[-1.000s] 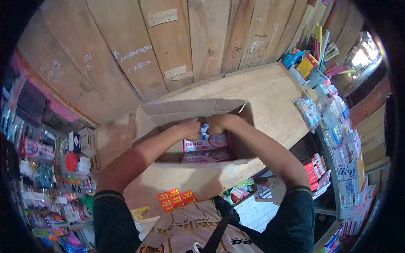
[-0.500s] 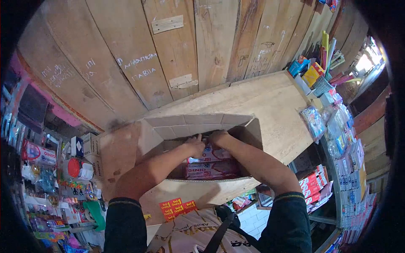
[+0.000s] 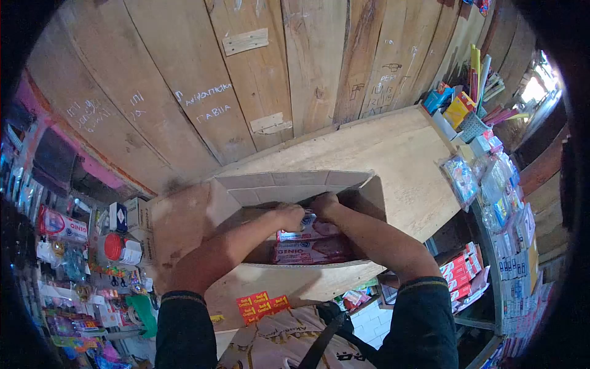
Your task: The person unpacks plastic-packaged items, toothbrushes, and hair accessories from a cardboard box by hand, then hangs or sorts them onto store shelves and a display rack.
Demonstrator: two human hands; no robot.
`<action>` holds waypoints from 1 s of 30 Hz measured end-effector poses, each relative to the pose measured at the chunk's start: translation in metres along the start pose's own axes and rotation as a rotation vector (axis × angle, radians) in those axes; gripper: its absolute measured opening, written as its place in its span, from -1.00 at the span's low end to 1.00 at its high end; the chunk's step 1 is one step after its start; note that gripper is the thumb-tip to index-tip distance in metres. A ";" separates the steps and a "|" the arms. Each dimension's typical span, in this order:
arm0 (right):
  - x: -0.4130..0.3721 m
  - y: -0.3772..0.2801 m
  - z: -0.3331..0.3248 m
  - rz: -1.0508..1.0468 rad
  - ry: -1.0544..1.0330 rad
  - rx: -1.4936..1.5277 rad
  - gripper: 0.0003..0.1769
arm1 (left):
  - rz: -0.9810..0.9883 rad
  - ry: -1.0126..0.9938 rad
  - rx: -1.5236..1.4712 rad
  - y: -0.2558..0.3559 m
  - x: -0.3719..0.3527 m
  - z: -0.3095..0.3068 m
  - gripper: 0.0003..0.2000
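An open cardboard box (image 3: pixel 270 179) stands on the wooden table, and both my arms reach down into it. In the box lie pink-and-white packs; the near one, a GENIO pack (image 3: pixel 310 251), is flat along the front wall. Behind it is a second pink-and-white pack (image 3: pixel 316 230), partly under my hands. My left hand (image 3: pixel 290 217) is closed at this pack's back left corner, its fingers curled; what they pinch is too small to make out. Just right of it, my right hand (image 3: pixel 324 203) is bent down beside the same pack, its fingers mostly hidden.
The wooden table (image 3: pixel 393 154) extends right behind the box to a plank wall (image 3: pixel 319 74). Packed goods hang at left, with a red-lidded jar (image 3: pixel 114 246) among them. On the right are a grey basket (image 3: pixel 472 126) and plastic-wrapped items (image 3: pixel 460 178). Orange stickers (image 3: pixel 261 304) lie at the front edge.
My left hand has turned and its raised finger is now curled in. The right hand has shifted slightly. The whole view has moved a little; the packs stay in the box.
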State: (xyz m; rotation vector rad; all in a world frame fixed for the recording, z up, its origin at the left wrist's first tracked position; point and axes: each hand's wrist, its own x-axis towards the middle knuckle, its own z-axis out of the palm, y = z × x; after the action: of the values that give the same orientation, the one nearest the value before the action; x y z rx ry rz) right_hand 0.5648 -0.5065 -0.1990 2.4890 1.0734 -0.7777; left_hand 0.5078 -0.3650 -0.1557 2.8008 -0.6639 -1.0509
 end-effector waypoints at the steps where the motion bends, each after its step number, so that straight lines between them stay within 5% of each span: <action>1: -0.002 -0.001 0.001 -0.021 0.055 -0.024 -0.66 | -0.022 -0.029 -0.028 -0.001 -0.002 -0.003 -0.55; 4: -0.010 -0.007 -0.010 -0.023 0.092 -0.056 -0.71 | 0.059 0.339 -0.157 -0.015 -0.002 0.016 -0.65; 7: -0.011 -0.008 -0.012 -0.075 0.191 0.028 -0.73 | 0.034 0.173 -0.133 -0.011 -0.028 -0.007 -0.66; 13: -0.046 -0.010 -0.065 -0.170 0.065 -0.046 -0.66 | 0.056 0.197 -0.182 -0.026 -0.070 -0.012 -0.74; 19: -0.110 -0.012 -0.135 -0.311 0.193 0.219 -0.54 | 0.007 0.272 -0.371 -0.030 -0.121 -0.032 -0.66; 22: -0.134 -0.016 -0.172 -0.363 0.271 0.244 -0.53 | 0.024 0.604 -0.496 -0.016 -0.149 -0.031 -0.59; 30: -0.217 -0.050 -0.281 -0.662 0.620 0.310 -0.59 | -0.068 0.926 -0.905 -0.014 -0.197 -0.008 -0.63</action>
State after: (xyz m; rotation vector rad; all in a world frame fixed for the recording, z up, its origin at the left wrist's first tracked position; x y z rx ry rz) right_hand 0.5033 -0.4605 0.1517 2.7154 2.2124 -0.3168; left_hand 0.3856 -0.2698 -0.0330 2.0964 0.0423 0.0688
